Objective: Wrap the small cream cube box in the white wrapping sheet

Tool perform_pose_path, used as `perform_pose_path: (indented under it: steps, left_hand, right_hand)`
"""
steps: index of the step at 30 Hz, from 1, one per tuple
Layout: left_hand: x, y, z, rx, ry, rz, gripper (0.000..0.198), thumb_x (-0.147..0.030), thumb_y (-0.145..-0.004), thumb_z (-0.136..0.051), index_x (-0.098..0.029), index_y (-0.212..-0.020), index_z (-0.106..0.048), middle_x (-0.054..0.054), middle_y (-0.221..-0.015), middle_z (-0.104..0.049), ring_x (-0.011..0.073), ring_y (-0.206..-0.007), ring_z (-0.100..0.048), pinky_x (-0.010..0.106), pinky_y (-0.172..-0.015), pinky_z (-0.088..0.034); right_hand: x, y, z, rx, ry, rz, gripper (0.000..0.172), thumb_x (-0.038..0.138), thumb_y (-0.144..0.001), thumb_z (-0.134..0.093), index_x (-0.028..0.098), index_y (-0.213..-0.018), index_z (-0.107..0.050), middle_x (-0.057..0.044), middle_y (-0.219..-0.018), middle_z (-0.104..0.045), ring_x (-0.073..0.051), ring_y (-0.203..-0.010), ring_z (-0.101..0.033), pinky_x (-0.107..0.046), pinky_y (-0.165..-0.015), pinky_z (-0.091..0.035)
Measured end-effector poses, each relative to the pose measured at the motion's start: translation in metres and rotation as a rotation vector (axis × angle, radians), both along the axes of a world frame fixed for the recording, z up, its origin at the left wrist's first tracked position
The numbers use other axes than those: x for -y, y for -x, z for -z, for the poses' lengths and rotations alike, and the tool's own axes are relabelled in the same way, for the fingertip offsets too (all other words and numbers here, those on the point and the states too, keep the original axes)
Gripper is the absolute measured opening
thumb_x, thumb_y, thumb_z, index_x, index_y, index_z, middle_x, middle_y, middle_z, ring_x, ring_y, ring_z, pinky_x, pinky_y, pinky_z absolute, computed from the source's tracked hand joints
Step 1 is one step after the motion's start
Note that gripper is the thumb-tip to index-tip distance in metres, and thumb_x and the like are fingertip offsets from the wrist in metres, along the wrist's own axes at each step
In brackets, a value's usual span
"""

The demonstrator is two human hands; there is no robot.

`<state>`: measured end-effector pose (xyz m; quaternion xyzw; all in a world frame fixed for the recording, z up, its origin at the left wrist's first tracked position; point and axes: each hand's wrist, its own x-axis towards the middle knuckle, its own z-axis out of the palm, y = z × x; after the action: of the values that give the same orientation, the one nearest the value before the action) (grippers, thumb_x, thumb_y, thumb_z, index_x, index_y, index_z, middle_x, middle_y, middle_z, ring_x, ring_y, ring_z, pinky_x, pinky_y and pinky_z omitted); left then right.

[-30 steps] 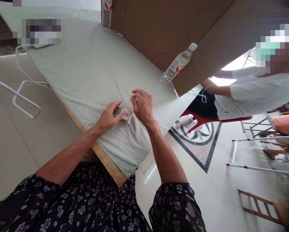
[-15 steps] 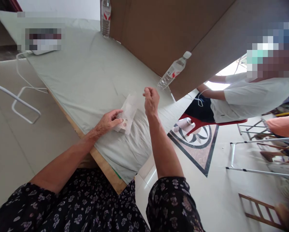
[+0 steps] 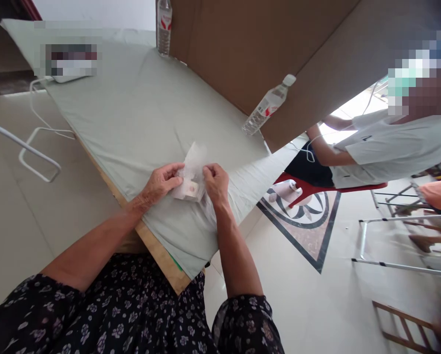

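Note:
A translucent plastic bag (image 3: 196, 158) lies on the cloth-covered table near its front corner. Inside or under its film is a small pale box (image 3: 191, 190) with a brownish mark; the film blurs its details. My left hand (image 3: 158, 184) grips the bag's left side, thumb and fingers pressed together on the film. On the opposite side, my right hand (image 3: 216, 184) pinches the bag's right edge between thumb and curled fingers.
A tall brown cardboard panel (image 3: 235, 54) stands behind, with one water bottle (image 3: 267, 109) leaning by its near end and another bottle (image 3: 164, 29) at its far end. A pale-green cloth covers the table (image 3: 124, 98). A seated person (image 3: 383, 147) is at the right.
My right hand has come down and left from above the table to the bag's right edge and now pinches it. My left hand stays on the bag, whose film has shifted.

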<state>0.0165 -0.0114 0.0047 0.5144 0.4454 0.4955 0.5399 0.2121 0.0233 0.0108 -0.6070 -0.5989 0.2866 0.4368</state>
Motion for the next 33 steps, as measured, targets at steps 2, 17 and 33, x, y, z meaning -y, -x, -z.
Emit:
perform_pose_path:
  steps: [2, 17, 33]
  left_hand:
    - [-0.001, 0.000, 0.001, -0.075, -0.005, -0.080, 0.056, -0.048, -0.077, -0.073, -0.013, -0.121, -0.072, 0.008, -0.093, -0.076, 0.0212, -0.082, -0.072, 0.036, -0.078, -0.060]
    - [-0.029, 0.026, 0.013, -0.636, -0.250, -0.631, 0.005, -0.025, -0.076, -0.063, -0.024, -0.073, -0.058, 0.007, -0.097, -0.073, 0.0271, -0.101, -0.065, 0.051, -0.105, -0.048]
    - [-0.004, 0.006, -0.011, -0.804, -0.581, -0.196, 0.047, -0.043, -0.091, -0.057, -0.020, -0.132, -0.062, 0.014, -0.123, -0.072, 0.0354, -0.136, -0.053, 0.057, -0.123, -0.030]
  right_hand:
    - [0.003, -0.008, 0.006, -0.220, 0.008, 0.042, 0.024, 0.043, -0.087, -0.055, 0.023, -0.074, -0.057, 0.002, -0.069, -0.057, -0.014, -0.065, -0.050, -0.028, -0.067, -0.045]
    - [-0.019, -0.017, 0.004, -0.254, -0.060, 0.054, 0.018, 0.040, -0.084, -0.058, 0.022, -0.082, -0.059, 0.004, -0.065, -0.055, -0.013, -0.062, -0.052, -0.028, -0.067, -0.046]
    - [0.023, -0.011, -0.015, 0.123, -0.186, -0.185, 0.048, 0.059, -0.096, -0.058, 0.023, -0.127, -0.067, -0.010, -0.113, -0.078, -0.025, -0.109, -0.069, -0.044, -0.100, -0.052]
